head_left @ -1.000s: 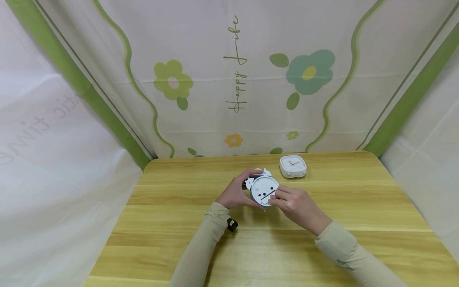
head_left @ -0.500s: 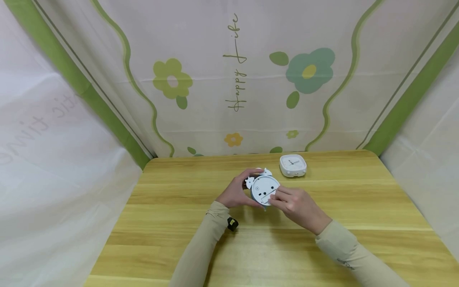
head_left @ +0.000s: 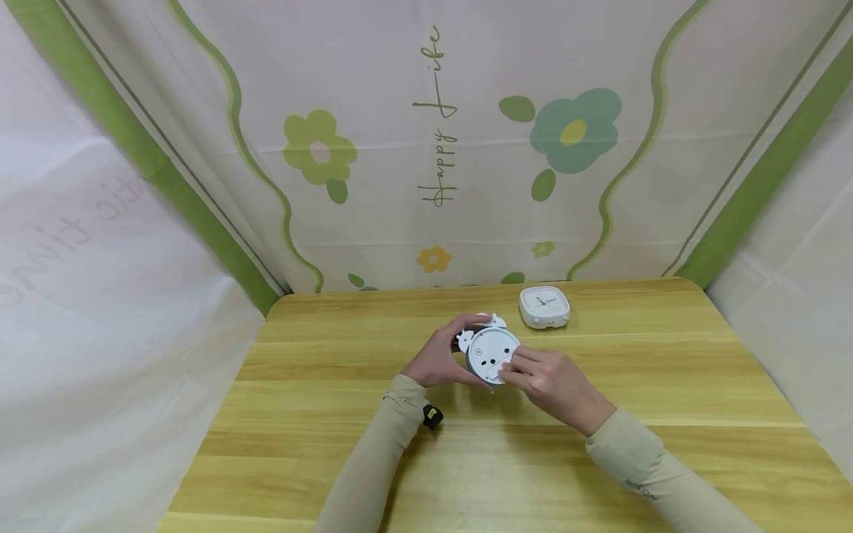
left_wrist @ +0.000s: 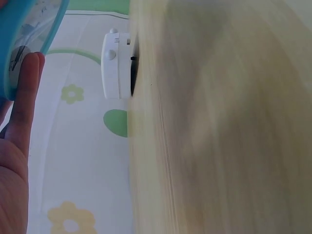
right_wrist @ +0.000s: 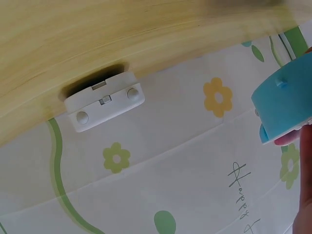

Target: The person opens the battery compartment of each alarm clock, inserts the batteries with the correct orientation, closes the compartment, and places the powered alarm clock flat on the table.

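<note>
In the head view a twin-bell alarm clock [head_left: 489,344] is held above the table, its white back facing up. My left hand [head_left: 440,355] grips its left side, thumb below and fingers near the bells. My right hand [head_left: 549,379] holds the lower right edge, with fingertips against the battery cover [head_left: 496,371] and partly hiding it. Both wrist views show the clock's blue casing [right_wrist: 287,100]; in the left one, a finger of my left hand [left_wrist: 22,117] lies along it. A white square clock [head_left: 544,308] rests on the table, behind and to the right.
A wood-grain table [head_left: 320,414] spans the space below the hands. Behind it hangs a flower-printed curtain [head_left: 386,81], with more pale cloth at both sides. A small black device [head_left: 432,417] sits at the left wrist.
A dark gap above the battery cover has narrowed and is no longer visible; the cover has slid up toward the clock's middle. Both hands keep nearly the same place.
</note>
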`<state>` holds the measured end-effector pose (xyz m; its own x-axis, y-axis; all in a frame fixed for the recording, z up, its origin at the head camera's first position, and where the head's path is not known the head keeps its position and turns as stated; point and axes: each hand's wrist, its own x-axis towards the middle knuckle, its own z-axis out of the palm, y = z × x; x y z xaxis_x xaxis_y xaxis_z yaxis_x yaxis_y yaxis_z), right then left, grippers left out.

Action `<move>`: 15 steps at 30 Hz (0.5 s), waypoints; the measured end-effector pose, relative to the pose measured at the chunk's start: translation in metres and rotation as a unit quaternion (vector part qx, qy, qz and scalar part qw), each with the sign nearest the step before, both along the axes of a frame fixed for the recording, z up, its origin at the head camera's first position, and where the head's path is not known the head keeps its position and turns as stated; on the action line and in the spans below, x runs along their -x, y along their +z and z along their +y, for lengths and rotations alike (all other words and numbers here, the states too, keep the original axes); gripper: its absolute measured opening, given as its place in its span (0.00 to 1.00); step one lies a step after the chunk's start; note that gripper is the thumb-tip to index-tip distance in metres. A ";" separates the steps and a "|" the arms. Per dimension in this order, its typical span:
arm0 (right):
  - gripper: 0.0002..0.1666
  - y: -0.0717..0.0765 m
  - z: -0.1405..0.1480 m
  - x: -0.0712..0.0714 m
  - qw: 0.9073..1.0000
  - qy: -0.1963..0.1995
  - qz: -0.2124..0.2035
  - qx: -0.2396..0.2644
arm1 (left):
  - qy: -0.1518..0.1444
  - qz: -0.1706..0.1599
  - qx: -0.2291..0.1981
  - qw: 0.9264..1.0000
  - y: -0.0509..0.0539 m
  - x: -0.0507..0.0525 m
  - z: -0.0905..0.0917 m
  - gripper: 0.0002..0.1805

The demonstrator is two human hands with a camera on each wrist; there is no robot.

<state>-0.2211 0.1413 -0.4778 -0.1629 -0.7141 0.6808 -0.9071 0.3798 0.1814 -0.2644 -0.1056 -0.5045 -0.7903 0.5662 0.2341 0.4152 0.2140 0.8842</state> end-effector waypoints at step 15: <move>0.22 0.001 0.003 -0.003 0.999 -0.026 -0.018 -0.026 | 0.006 0.026 0.012 1.000 -0.001 -0.003 0.002 0.59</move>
<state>-0.2182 0.1440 -0.4772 -0.2247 -0.7388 0.6354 -0.8924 0.4179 0.1703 -0.2619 -0.1032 -0.5051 -0.7837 0.5632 0.2621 0.4581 0.2390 0.8562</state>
